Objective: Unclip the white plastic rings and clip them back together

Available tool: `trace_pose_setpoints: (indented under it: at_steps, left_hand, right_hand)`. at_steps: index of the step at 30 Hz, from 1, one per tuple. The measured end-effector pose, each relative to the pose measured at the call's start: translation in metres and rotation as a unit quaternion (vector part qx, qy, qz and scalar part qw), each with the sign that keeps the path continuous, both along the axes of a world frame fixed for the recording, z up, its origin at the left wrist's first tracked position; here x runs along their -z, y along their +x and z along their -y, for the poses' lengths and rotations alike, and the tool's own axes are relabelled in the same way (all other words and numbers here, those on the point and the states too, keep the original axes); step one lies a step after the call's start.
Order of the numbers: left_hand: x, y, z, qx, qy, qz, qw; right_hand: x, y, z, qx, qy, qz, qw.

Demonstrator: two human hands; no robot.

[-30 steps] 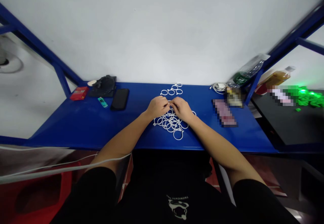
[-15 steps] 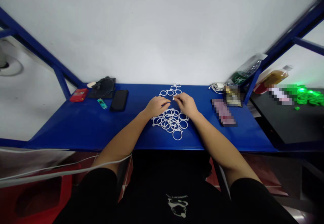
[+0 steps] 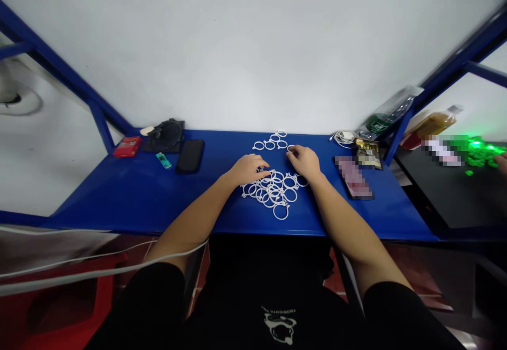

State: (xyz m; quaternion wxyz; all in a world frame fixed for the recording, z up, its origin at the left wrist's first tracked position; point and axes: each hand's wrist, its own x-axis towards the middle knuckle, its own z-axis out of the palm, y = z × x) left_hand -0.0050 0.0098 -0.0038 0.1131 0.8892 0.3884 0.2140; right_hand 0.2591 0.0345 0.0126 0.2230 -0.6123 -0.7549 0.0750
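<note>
A heap of white curtain rings (image 3: 273, 190), each with a small eyelet, lies on the blue table (image 3: 222, 213) in front of me. My left hand (image 3: 249, 170) is at the heap's far left edge, thumb and fingers apart, with nothing visible held between them. Beyond the heap on the right, my right hand (image 3: 306, 161) pinches a white curtain ring (image 3: 290, 148) at the tabletop; the fingers partly cover that ring. Close to it, several separate rings (image 3: 270, 145) lie in a small group towards the wall.
On the left lie a black phone (image 3: 190, 155), a teal packet (image 3: 163, 160), a red box (image 3: 127, 147) and a black bag (image 3: 166, 133). To the right are a coiled white cable (image 3: 344, 139), a snack packet (image 3: 368, 153) and a plastic bottle (image 3: 390, 112). Another person's hand (image 3: 502, 163) shows at the right edge.
My right hand has moved right with a ring, setting it beside the far group. My left hand has come slightly back towards the heap. Another person's hand has appeared at the right.
</note>
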Motion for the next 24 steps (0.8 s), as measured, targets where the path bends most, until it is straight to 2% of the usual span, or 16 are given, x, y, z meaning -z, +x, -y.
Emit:
trace_pose_setpoints:
  at_steps: [3,8,15,20,24]
  left_hand:
    - [-0.002,0.000,0.001,-0.007,-0.008,-0.003,1.000]
    - [-0.004,-0.001,0.002,0.001,-0.003,0.014,1.000]
    - [0.000,0.000,0.000,0.005,0.023,0.037,0.999]
    - [-0.003,0.003,0.001,-0.042,0.035,0.083,0.995]
    - [-0.007,0.005,0.001,-0.097,0.045,0.138,0.985]
  right_hand:
    - [0.002,0.000,-0.001,-0.016,0.001,0.025,1.000]
    - [0.012,0.004,-0.009,-0.034,0.015,0.000,0.999]
    - [0.033,0.011,-0.026,-0.068,-0.024,-0.039,0.997]
    - [0.022,0.007,-0.017,-0.089,0.040,-0.101,0.990]
    - [0.006,-0.005,0.005,-0.183,0.067,-0.139,0.971]
